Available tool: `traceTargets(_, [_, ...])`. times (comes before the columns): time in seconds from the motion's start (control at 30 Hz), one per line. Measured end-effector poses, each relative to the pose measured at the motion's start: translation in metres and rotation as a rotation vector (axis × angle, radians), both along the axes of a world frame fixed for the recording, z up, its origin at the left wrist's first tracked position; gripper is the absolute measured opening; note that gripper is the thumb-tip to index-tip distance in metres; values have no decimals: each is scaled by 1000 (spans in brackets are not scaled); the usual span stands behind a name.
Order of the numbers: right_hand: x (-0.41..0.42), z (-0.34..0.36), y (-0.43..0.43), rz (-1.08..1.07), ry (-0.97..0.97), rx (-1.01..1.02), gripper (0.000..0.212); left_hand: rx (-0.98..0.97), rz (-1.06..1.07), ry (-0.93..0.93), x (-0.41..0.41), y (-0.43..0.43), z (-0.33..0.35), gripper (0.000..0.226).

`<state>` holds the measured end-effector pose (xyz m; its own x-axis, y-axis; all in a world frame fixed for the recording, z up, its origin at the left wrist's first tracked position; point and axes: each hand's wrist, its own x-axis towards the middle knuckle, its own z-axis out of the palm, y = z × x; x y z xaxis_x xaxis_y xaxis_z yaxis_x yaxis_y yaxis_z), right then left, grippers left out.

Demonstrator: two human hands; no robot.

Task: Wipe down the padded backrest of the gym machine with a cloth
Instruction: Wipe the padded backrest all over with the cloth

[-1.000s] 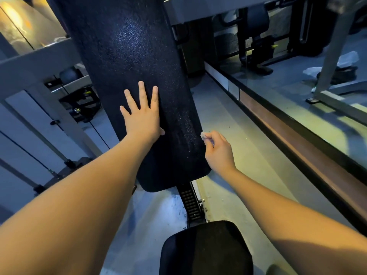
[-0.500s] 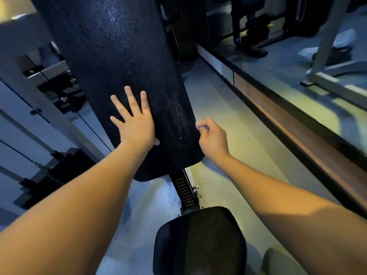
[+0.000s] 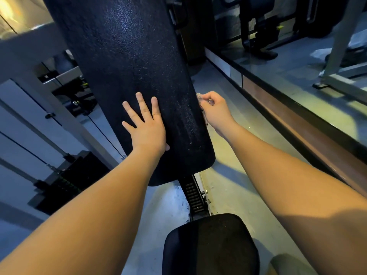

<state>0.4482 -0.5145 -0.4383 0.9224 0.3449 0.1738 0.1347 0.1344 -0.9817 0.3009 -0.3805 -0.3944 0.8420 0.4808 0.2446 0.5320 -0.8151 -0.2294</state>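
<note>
The left hand (image 3: 146, 129) is lying flat on the lower front of the padded backrest (image 3: 127, 66), fingers spread wide, holding nothing, apparently bracing the pad. The right hand (image 3: 215, 112) is curling tight around a small pale cloth (image 3: 202, 98), only a scrap of it showing past the knuckles, and is pressing it to the backrest's right edge, low down. The pad is standing upright and slightly tilted, directly ahead, above the black seat (image 3: 210, 245) and the toothed adjustment rail (image 3: 193, 195). Faint streaks and pale specks are showing near the right edge; whether these are wipe marks or dust cannot be told. Judgement: the wiping is under way at the lower right edge, while the broad front face and upper part probably are remaining to do.
</note>
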Motion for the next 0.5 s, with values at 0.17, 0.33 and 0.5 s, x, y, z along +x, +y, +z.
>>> traceTargets(0.17, [-22,-46,-17,-16,11,-110,28,4,7,-1,2,0,0,154])
traceTargets(0.33, [-50,-96,-34,-45,45,-185,13,21,2,-15,0,-1,-1,156])
traceTargets(0.5, [-61,-85,-51,-66,-11,-357,20,10,-8,-16,-4,-2,-1,155])
